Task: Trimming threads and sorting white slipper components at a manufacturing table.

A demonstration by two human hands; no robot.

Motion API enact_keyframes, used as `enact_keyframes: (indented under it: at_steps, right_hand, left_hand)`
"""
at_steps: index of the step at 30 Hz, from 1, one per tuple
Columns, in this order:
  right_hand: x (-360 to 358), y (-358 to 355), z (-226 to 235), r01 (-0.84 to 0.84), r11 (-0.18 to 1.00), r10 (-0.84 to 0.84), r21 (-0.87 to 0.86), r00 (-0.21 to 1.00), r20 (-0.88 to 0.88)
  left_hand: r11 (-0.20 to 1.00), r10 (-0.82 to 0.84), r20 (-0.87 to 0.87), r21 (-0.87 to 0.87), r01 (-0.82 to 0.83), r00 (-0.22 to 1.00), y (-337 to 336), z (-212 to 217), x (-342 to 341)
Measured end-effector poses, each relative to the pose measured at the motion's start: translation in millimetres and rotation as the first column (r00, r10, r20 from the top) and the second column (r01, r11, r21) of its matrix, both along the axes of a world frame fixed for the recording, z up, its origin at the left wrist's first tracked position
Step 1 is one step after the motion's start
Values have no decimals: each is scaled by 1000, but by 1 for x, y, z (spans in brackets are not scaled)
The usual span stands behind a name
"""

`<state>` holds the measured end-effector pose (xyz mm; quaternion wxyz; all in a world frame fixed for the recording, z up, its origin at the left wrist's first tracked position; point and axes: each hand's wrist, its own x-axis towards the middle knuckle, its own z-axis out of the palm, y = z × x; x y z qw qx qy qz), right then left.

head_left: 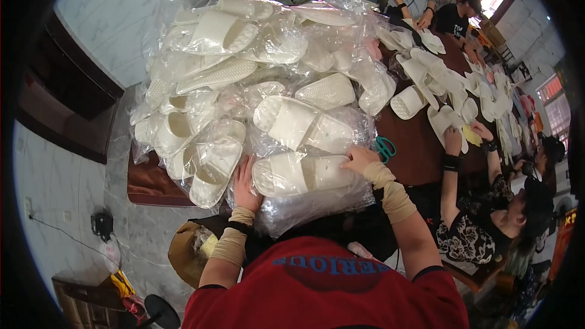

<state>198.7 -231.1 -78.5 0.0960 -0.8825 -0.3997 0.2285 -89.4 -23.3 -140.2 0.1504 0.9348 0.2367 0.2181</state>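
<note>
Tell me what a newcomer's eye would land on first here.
First, the big heap of white slippers in clear plastic bags filling the table's left and middle. At its near edge, the left hand and right hand press on one bagged slipper pair. Green scissors lie just right of the right hand.

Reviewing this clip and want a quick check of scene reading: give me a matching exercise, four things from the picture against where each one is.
Things:
1. left hand
2. right hand
3. green scissors
4. loose white slippers

Places:
A. on the brown table just right of the bagged pile
B. on the left end of the nearest bagged slipper
C. spread along the table's far right side
D. on the right end of the nearest bagged slipper

Pairs: 1-B, 2-D, 3-A, 4-C
</note>
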Motion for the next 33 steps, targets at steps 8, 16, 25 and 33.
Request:
enact_keyframes:
  at_steps: [8, 16, 25, 33]
  right_hand:
    - [26, -18, -2, 276, 772, -39, 573, 919, -391]
    - [12, 16, -4, 389, 793, 92, 469, 684, -723]
    - [20, -11, 27, 408, 757, 215, 511, 582, -784]
    - [6, -15, -67, 502, 702, 38, 505, 682, -731]
  left_hand:
    - [996, 5, -63, 93, 1, 998, 0, 0, -1]
    - [998, -31, -33, 58, 32, 999, 3, -5, -5]
    - [998, 55, -31, -38, -56, 998, 13, -34, -10]
    - [852, 3, 316, -498, 163, 949, 11, 44, -13]
